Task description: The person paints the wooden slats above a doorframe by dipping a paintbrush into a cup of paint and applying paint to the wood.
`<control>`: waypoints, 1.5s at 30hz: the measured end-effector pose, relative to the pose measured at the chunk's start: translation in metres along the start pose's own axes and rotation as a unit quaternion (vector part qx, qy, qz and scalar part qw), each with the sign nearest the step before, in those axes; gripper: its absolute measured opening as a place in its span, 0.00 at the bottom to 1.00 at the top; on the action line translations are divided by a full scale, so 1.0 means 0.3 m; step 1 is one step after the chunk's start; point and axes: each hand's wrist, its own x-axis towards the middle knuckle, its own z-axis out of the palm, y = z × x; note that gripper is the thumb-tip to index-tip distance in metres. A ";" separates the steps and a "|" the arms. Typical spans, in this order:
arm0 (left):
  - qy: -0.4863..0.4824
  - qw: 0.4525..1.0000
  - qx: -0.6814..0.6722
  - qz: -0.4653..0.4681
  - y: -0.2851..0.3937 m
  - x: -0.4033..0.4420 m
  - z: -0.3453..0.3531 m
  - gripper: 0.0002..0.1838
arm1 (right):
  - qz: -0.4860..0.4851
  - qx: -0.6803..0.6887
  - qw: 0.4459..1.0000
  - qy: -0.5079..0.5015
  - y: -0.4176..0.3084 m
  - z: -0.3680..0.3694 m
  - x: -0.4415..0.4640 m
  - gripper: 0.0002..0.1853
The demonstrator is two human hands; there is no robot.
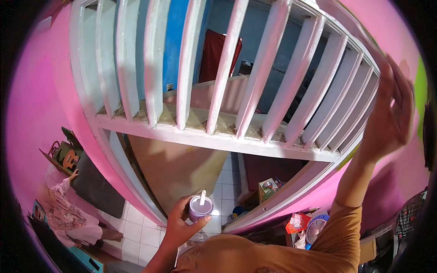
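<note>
My left hand (pixel 182 224) is wrapped round a small purple cup (pixel 200 208) at the lower middle, with a white stick or handle (pixel 203 197) standing up in it. At the right, my right hand (pixel 393 111) is raised against the pink wall beside the end of the white slatted vent frame (pixel 218 139). Its fingers are stretched upward and together, and nothing shows in them. The upright slats (pixel 223 68) fill the top of the view, above an open doorway.
A brown door (pixel 175 168) stands below the vent. Another person (pixel 63 209) is at the lower left near a dark grey panel (pixel 98 184). A fan (pixel 316 229) and a red item (pixel 297 222) are at the lower right. White tiles (pixel 141 234) cover the floor.
</note>
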 end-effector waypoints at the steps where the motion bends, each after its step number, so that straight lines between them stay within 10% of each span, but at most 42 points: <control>1: -0.014 1.000 0.018 0.009 -0.015 -0.003 0.003 0.34 | 0.025 -0.010 1.000 0.007 -0.002 -0.029 -0.039 0.10; 3: -0.020 0.999 0.024 0.007 -0.028 -0.003 0.020 0.34 | 0.245 0.132 0.952 0.129 -0.034 -0.070 -0.137 0.09; 9: -0.037 0.999 0.024 0.005 -0.059 -0.015 0.101 0.34 | 0.422 0.175 0.886 0.075 -0.146 -0.191 -0.484 0.13; 18: -0.068 0.994 0.061 -0.055 -0.155 -0.027 0.191 0.34 | 0.709 0.424 0.564 -0.025 -0.322 -0.277 -0.800 0.13; 31: -0.073 0.995 0.038 -0.049 -0.310 0.013 0.270 0.38 | 0.795 0.533 0.285 -0.040 -0.455 -0.380 -1.110 0.06; 45: 0.006 0.988 0.130 -0.089 -0.336 -0.023 0.328 0.40 | 0.781 0.568 0.256 -0.047 -0.454 -0.350 -1.198 0.14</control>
